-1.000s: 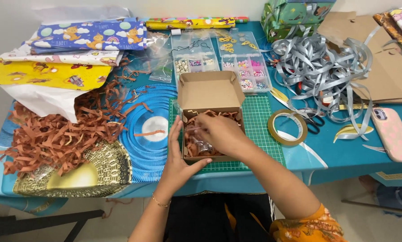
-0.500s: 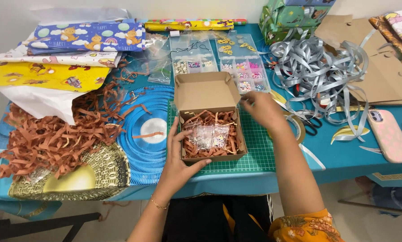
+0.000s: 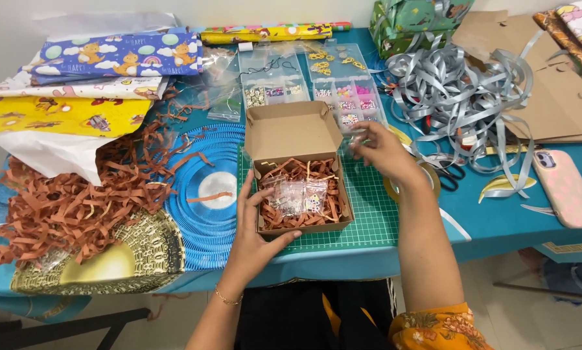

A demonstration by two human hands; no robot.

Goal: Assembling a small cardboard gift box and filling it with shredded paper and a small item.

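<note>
Right hand [image 3: 376, 150] has left the open brown cardboard box [image 3: 302, 194], fingers now pinching something clear by the bead trays [image 3: 350, 104]. Left hand [image 3: 255, 223], open, steadies the box on the green cutting mat [image 3: 369, 220]; small clear packets [image 3: 297, 198] lie inside.

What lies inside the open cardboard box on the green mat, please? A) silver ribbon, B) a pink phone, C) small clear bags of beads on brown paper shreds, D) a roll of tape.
C: the cardboard box holds small clear bags of beads, lying on brown paper shreds, while the left hand steadies its side.
</note>
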